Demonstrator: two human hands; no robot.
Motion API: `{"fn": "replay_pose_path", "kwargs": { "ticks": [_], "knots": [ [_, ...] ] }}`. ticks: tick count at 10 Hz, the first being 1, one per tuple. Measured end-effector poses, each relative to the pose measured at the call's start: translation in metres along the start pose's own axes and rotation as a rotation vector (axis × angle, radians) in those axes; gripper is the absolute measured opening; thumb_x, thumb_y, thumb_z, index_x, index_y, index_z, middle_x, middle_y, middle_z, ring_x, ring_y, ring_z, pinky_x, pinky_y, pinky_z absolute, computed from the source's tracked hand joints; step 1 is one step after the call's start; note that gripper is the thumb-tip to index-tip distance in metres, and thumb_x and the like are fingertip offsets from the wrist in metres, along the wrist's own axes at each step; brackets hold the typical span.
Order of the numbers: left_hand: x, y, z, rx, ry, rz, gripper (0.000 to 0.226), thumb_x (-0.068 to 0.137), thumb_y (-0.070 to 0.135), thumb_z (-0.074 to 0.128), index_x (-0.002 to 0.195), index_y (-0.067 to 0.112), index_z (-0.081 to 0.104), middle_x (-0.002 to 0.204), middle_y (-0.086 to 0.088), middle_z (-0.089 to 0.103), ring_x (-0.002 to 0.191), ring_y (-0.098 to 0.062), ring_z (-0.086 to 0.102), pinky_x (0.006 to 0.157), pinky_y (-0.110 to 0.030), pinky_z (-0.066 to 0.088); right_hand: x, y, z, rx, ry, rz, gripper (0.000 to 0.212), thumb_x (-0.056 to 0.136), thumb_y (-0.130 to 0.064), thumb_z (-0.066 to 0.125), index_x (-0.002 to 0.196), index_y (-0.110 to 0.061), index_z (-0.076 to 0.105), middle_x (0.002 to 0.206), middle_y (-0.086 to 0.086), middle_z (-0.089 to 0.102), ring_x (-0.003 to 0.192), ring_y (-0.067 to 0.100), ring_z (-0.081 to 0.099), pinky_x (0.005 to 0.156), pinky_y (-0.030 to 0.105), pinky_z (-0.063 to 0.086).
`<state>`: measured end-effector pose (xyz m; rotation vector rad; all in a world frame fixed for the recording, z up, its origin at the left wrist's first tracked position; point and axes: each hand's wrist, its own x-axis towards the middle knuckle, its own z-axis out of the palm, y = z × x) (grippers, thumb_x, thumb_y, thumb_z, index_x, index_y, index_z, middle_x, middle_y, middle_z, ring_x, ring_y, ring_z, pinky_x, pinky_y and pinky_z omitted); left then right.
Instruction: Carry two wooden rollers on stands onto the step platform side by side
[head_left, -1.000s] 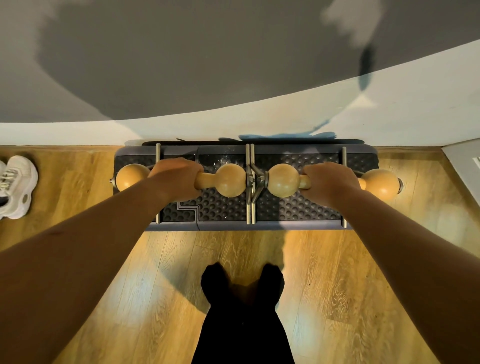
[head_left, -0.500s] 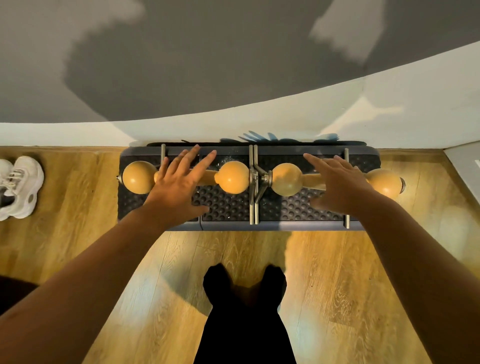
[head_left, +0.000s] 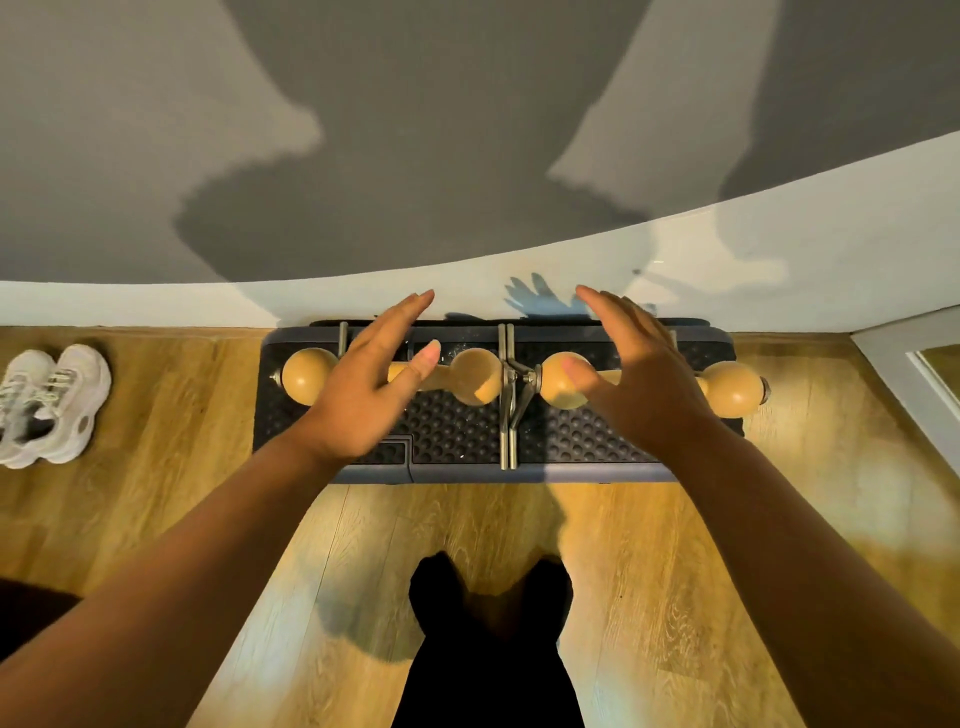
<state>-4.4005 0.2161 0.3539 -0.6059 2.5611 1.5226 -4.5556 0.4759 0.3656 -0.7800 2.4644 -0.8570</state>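
1. Rollers: 2 wooden rollers sit end to end on the step platform (head_left: 457, 441), the left roller (head_left: 470, 382) and the right roller (head_left: 732, 389), each on a metal stand; the stands' inner bars (head_left: 508, 395) meet at the platform's middle.
2. Left hand (head_left: 363, 395) is spread flat, fingers straight and angled up to the right, thumb out; it holds nothing and hovers over the left roller's shaft. Whether it touches the wood cannot be told.
3. Right hand (head_left: 639, 384) is likewise wide open, fingers straight and pointing up to the left, thumb over the right roller's inner ball; it grips nothing.
4. Platform's far edge lies against the white wall base (head_left: 156, 306); each roller's outer ball reaches the platform's short end.
5. Wooden floor (head_left: 675, 571) lies open in front and to both sides of the platform.
6. White shoes (head_left: 47, 405) stand on the floor at the left, well apart from the platform; the person's dark-clothed legs (head_left: 488, 649) show below.
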Motion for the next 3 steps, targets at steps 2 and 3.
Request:
{"fn": "replay_pose_path", "kwargs": {
  "ticks": [2, 3],
  "knots": [
    [-0.007, 0.075, -0.027, -0.011, 0.020, 0.087, 0.051, 0.108, 0.044, 0.046, 0.158, 0.038, 0.039, 0.164, 0.012, 0.039, 0.153, -0.007, 0.028, 0.126, -0.044, 0.026, -0.013, -0.052, -0.051, 0.073, 0.034, -0.054, 0.069, 0.097, -0.042, 0.063, 0.159, -0.035, 0.035, 0.159, -0.005, 0.045, 0.144, 0.013, 0.038, 0.114, 0.033, 0.034],
    [-0.022, 0.123, -0.055, 0.085, 0.052, 0.173, 0.049, 0.108, 0.048, 0.043, 0.156, 0.040, 0.041, 0.160, 0.013, 0.045, 0.150, -0.005, 0.031, 0.124, -0.037, 0.027, -0.029, -0.087, -0.094, 0.025, 0.080, -0.065, 0.068, 0.098, -0.043, 0.066, 0.159, -0.038, 0.036, 0.159, -0.005, 0.046, 0.145, 0.016, 0.039, 0.113, 0.039, 0.040]
  ]
}}
